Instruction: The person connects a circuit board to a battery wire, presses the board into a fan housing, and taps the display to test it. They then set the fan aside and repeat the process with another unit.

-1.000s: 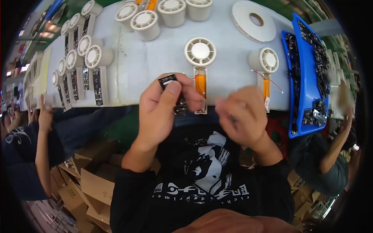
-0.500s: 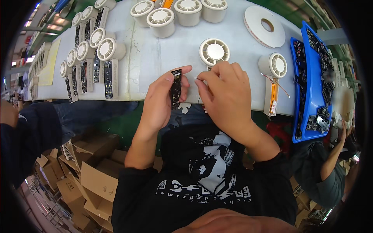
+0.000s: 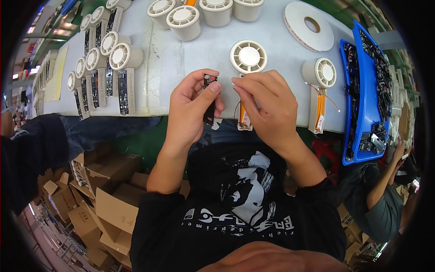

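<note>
A narrow black circuit board (image 3: 209, 111) stands nearly upright in my left hand (image 3: 186, 109), its thumb pressed across the upper part. My right hand (image 3: 272, 102) pinches a tiny white piece (image 3: 234, 81), perhaps a wire connector, a short gap right of the board. Behind and below that hand lies a white device (image 3: 248, 56) with a round, vented head and a narrow handle. An orange battery strip (image 3: 244, 117) shows in its handle, with a thin dark wire (image 3: 237, 111) looping beside it. My right hand covers part of the handle.
At right lies a similar device (image 3: 322, 72) with battery and loose wires, beside blue trays (image 3: 362, 140) of circuit boards. A white tape roll (image 3: 294, 22) is farther back. Several devices fitted with boards (image 3: 123, 93) stand left. Cardboard boxes (image 3: 113, 208) sit below; people are at both sides.
My left hand has turned the board and laid its thumb over it. My right hand has shifted slightly right, uncovering the battery in the handle. The view has moved a little.
</note>
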A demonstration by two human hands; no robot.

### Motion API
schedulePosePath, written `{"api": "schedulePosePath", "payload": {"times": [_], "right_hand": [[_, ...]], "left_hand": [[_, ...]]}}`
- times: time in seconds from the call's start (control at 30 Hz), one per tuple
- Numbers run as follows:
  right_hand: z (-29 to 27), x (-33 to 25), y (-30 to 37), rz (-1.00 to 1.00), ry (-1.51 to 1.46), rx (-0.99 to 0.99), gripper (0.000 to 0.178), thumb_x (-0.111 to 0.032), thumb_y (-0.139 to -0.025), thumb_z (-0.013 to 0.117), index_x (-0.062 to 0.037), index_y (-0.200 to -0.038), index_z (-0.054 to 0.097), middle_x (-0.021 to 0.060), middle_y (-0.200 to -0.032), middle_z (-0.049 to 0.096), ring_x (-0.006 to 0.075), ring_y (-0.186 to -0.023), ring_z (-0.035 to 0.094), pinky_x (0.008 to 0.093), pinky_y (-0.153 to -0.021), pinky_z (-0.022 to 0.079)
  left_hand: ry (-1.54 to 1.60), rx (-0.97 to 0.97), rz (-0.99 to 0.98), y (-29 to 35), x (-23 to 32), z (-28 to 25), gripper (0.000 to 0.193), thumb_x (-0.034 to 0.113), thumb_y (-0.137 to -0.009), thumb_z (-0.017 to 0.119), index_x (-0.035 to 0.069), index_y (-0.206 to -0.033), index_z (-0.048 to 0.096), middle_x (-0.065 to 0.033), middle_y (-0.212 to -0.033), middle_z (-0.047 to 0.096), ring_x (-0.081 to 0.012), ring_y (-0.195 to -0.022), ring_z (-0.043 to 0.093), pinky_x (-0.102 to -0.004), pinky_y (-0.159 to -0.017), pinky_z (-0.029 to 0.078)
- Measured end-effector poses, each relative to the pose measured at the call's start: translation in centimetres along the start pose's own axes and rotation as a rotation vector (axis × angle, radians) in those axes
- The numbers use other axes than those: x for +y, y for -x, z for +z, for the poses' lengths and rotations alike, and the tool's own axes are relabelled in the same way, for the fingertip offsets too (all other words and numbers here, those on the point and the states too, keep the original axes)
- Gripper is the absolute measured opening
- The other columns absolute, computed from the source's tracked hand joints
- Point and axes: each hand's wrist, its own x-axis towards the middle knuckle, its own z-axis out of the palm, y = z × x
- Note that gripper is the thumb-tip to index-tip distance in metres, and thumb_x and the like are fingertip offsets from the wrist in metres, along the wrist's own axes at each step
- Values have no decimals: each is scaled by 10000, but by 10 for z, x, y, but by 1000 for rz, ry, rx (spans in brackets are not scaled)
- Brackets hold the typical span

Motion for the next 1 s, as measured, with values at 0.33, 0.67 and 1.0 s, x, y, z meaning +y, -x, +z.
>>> {"api": "schedulePosePath", "payload": {"times": [0.33,0.67,1.0], "right_hand": [[2,12,1,-88,98,46,215,-28,-770,826,-85,-960,744,22,-906,702,224,-787,616,345,-711,436],[-1,9,-2,-118,191,9,219,-34,-755,831,-80,-943,730,25,-874,685,223,-776,619,349,-695,439],[-5,23,-4,-118,-123,-86,270,-55,-754,829,-81,-1018,779,24,-838,674,217,-753,614,350,-678,455]], "left_hand": [[-8,16,24,5,7,16,417,94,-1077,524,-40,-1472,534,-98,-1102,688,-145,-942,635,-294,-837,529],[-78,-35,21,4,1,4,371,44,-1017,646,-22,-1381,636,-80,-1095,727,-120,-921,661,-265,-833,540],[-232,-300,-69,-14,22,-29,341,25,-964,721,-30,-1299,694,-72,-1043,737,-99,-853,664,-240,-726,535]]}}
